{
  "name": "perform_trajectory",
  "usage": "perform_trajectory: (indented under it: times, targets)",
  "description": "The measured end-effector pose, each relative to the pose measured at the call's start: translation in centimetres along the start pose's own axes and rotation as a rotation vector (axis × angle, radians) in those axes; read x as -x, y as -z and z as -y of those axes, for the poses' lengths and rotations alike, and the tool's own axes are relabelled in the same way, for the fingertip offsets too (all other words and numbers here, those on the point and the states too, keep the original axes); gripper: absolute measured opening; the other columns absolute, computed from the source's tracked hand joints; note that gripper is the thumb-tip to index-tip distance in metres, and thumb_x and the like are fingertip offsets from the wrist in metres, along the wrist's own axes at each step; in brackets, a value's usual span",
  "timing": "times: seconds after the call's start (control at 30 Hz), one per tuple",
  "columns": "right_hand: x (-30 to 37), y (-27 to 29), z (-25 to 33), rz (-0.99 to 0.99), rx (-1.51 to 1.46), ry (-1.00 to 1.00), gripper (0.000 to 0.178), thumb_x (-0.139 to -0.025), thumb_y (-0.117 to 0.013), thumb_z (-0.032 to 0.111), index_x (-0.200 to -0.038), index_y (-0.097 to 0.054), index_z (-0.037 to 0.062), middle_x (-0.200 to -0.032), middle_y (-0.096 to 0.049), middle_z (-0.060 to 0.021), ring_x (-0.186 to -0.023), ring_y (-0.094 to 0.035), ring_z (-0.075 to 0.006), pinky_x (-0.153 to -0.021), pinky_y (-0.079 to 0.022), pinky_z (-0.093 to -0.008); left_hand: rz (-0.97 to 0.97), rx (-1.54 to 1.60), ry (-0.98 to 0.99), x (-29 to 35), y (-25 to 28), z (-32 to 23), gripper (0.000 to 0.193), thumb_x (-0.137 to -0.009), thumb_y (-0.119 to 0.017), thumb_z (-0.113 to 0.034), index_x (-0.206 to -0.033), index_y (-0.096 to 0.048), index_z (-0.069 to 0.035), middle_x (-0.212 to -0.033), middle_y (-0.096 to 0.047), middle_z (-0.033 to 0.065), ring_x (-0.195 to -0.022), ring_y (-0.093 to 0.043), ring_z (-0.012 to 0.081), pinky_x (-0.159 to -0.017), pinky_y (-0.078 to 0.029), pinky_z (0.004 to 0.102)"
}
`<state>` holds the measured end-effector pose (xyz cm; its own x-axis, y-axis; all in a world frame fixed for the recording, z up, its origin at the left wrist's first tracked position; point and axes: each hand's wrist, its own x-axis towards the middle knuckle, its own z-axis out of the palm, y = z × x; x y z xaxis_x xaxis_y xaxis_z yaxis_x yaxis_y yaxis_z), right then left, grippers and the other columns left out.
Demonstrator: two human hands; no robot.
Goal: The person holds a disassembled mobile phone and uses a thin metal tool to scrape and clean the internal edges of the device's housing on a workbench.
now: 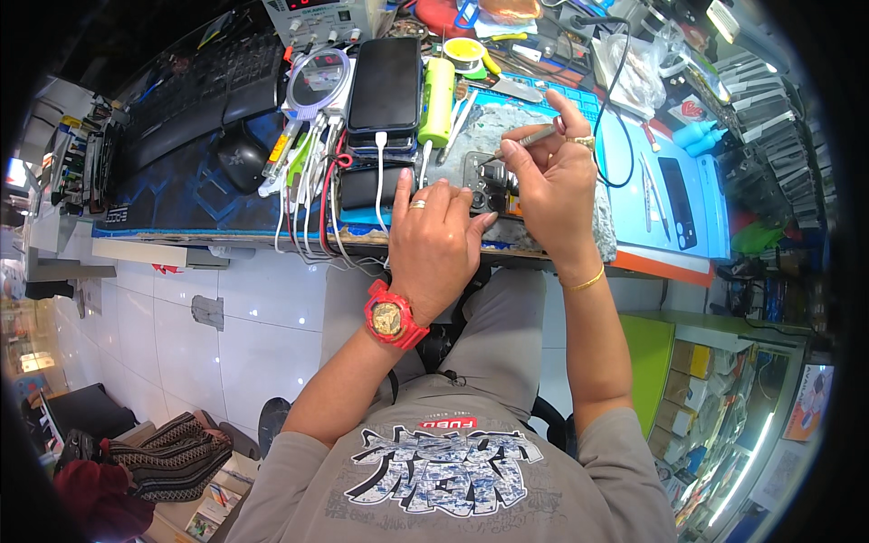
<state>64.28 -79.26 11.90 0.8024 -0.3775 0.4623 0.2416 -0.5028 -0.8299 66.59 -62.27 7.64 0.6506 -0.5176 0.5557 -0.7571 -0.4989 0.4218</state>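
Observation:
My left hand [434,244] lies over the near edge of the bench, its thumb and forefinger pressed on the edge of a small opened phone [480,197]. Round camera openings show on this phone, and my hands hide much of it. My right hand [559,185] pinches a slim, pen-shaped metal tool [536,137], its tip pointing down and left at the phone's upper part. Its forefinger is raised. Under the phone is a worn grey mat [507,122]. Left of it, a dark phone [385,90] lies beside a lime-green cylinder-like device [436,104]; white cables run past them.
Bundled cables [312,172], a ring-shaped magnifier [318,80] and a black mouse [244,163] crowd the left, before a keyboard [213,77]. A power supply [317,18] stands behind. Blue bottles [697,136] and a light-blue sheet with a phone panel [677,204] lie right. A person's patterned trouser leg [176,457] shows lower left.

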Motion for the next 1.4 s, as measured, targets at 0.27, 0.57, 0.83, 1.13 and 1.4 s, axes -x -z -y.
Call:
perform_trajectory:
  times: [0.27,0.57,0.83,1.13,1.4]
  targets:
    - [-0.3,0.0,-0.1,0.032,0.054,-0.018,0.067,-0.099,-0.071,-0.004,-0.155,-0.036,-0.0085,-0.104,-0.078,-0.0091,-0.092,-0.077,-0.013,-0.103,-0.053,-0.0284,-0.013,-0.007,-0.004,0.0,-0.1,0.0,0.029,-0.091,-0.082,-0.024,-0.108,-0.075,-0.001,-0.107,-0.072,0.0105,-0.104,-0.07,0.0305,-0.121,-0.037,0.0581]
    - [-0.1,-0.1,-0.3,0.02,0.007,-0.021,0.068,-0.098,-0.07,-0.007,-0.156,-0.034,-0.0077,-0.106,-0.077,-0.0118,-0.092,-0.077,-0.0142,-0.091,-0.059,-0.0261,-0.024,-0.006,-0.011,0.1,-0.2,0.1,0.029,-0.091,-0.082,-0.024,-0.108,-0.075,-0.001,-0.107,-0.072,0.0109,-0.105,-0.07,0.0305,-0.121,-0.037,0.058]
    - [0.2,-0.3,-0.8,0.02,-0.054,0.038,0.069,-0.098,-0.067,-0.01,-0.157,-0.03,-0.0041,-0.115,-0.073,-0.0159,-0.098,-0.076,-0.0174,-0.089,-0.061,-0.0288,-0.013,-0.004,-0.002,0.1,-0.1,0.1,0.029,-0.09,-0.082,-0.024,-0.108,-0.075,-0.001,-0.108,-0.072,0.0108,-0.106,-0.07,0.0304,-0.122,-0.037,0.0579]
    - [0.5,-0.2,-1.0,0.034,-0.095,0.03,0.069,-0.099,-0.064,-0.011,-0.158,-0.028,-0.0013,-0.117,-0.071,-0.0166,-0.106,-0.075,-0.0208,-0.092,-0.063,-0.0325,-0.015,-0.012,-0.004,0.1,-0.2,0.1,0.03,-0.09,-0.082,-0.024,-0.109,-0.075,-0.002,-0.108,-0.072,0.0108,-0.105,-0.07,0.0303,-0.122,-0.037,0.0575]
    - [0.6,-0.2,-0.9,0.054,-0.084,0.02,0.069,-0.1,-0.063,-0.012,-0.158,-0.028,-0.0016,-0.117,-0.07,-0.0167,-0.107,-0.075,-0.0219,-0.093,-0.063,-0.0325,-0.008,-0.005,-0.002,0.0,-0.1,0.0,0.03,-0.091,-0.082,-0.024,-0.109,-0.076,-0.001,-0.107,-0.072,0.0103,-0.105,-0.07,0.03,-0.121,-0.037,0.0573]
